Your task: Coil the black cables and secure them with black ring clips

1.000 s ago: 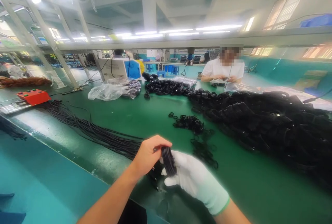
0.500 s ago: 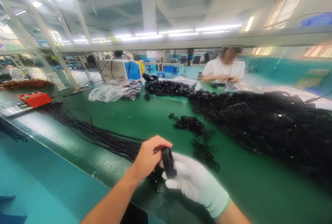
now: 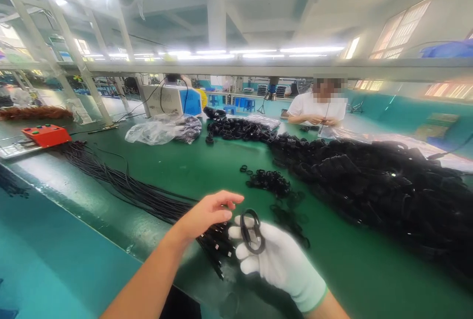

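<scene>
A small coiled black cable (image 3: 245,234) rests in my right hand (image 3: 283,260), which wears a white glove and keeps its fingers curled around the coil. My bare left hand (image 3: 207,216) is just left of the coil, fingers apart, with nothing in them. Under the left forearm runs a long bundle of straight black cables (image 3: 148,196), its metal-tipped connector ends near my hands. Beyond the gloved hand lies a cluster of small black rings (image 3: 271,182) on the green tabletop (image 3: 166,161).
To the right spreads a large heap of coiled black cables (image 3: 369,181). A red control box (image 3: 47,136) sits at the left, and plastic bags (image 3: 155,129) lie before a white-and-blue machine (image 3: 190,101). Across the table a person (image 3: 299,107) handles something dark.
My left hand has let go of the coiled cable and moved slightly left, its fingers opening. In my right hand the coil has turned so its round opening shows.
</scene>
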{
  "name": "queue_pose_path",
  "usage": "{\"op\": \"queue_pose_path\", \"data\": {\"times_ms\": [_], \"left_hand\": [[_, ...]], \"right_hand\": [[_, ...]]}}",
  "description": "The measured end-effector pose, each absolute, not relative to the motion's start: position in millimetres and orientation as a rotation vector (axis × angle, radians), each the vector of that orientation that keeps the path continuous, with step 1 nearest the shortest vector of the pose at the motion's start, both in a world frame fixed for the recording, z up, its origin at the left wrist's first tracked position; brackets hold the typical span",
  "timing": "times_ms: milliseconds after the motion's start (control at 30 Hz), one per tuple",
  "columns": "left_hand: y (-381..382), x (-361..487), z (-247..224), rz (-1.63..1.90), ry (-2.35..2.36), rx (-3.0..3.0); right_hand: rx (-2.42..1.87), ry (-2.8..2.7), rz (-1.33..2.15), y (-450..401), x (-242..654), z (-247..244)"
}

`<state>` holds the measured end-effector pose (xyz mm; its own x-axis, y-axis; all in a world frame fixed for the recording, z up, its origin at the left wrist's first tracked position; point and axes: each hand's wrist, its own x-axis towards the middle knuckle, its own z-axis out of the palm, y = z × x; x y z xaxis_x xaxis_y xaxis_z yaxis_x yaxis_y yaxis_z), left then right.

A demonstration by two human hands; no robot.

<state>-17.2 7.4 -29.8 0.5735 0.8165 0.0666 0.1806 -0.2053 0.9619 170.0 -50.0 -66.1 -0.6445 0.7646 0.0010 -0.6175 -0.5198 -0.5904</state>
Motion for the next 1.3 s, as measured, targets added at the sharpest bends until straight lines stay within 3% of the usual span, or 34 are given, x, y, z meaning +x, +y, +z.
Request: {"op": "queue_pose_path", "data": {"times_ms": [167, 333, 533, 633, 767, 867, 1067, 1300], "left_hand": [[6.4, -16.2, -37.5, 0.643, 0.527, 1.533], [2.0, -8.4, -33.5, 0.686, 0.859, 1.771], [0.9, -16.5, -36.4, 0.886, 1.073, 1.739], [2.9, -29.1, -42.9, 0.863, 1.183, 1.741], [8.7, -38.2, -53.4, 0.816, 1.271, 1.738], [5.8, -30.7, -56.9, 0.8, 1.254, 1.788], [-10.0, -21.1, -53.3, 0.785, 1.171, 1.963], [-33.3, -56.0, -54.3, 0.83, 1.187, 2.041]], "right_hand": [[-0.362, -0.751, 2.276, -51.7, 170.3, -63.5], [-0.761, -1.033, 1.874, -49.2, 168.2, -66.9], [-0.784, -1.003, 1.854, -48.4, 185.3, -54.4], [-1.074, -1.19, 1.581, -41.0, 215.5, -32.8], [-1.766, -1.642, 0.605, -11.8, 269.1, -1.6], [-2.019, -1.649, 0.186, 27.0, 296.7, 9.9], [-2.247, -1.752, -0.148, 116.0, 300.6, 5.6], [-2.34, -1.735, -0.215, 169.1, 300.9, -6.9]]}}
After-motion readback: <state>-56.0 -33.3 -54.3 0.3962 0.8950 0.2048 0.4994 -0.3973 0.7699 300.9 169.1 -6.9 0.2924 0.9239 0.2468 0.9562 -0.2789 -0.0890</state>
